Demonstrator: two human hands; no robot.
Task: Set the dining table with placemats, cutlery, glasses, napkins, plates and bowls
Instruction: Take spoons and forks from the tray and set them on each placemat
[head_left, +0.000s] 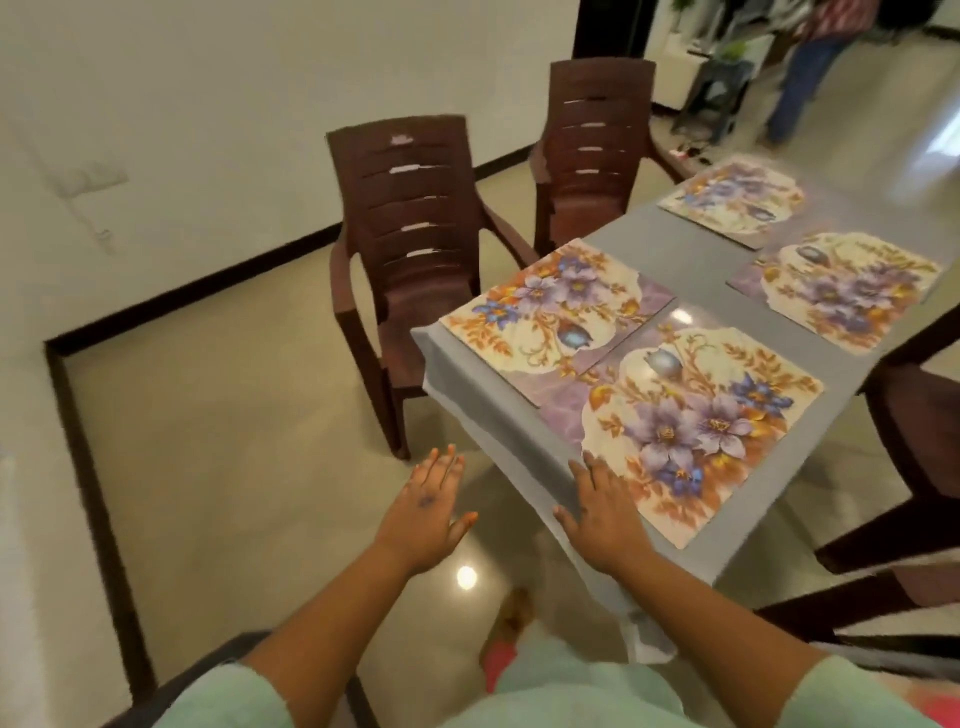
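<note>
Several floral placemats lie on a table covered with a grey cloth (691, 249). The nearest placemat (696, 421) sits at the table's near end, another placemat (556, 306) lies to its left, and two more placemats (841, 286) (737, 197) lie farther along. My right hand (602, 509) rests flat with straight fingers on the cloth edge, touching the near placemat's corner. My left hand (431, 509) hovers open over the floor, left of the table, holding nothing. No cutlery, glasses, napkins, plates or bowls are in view.
Two brown plastic chairs (415, 249) (592, 150) stand along the table's left side, and dark chairs (924, 457) stand on the right. A person (810, 67) walks in the far room. Glossy tiled floor spreads to the left.
</note>
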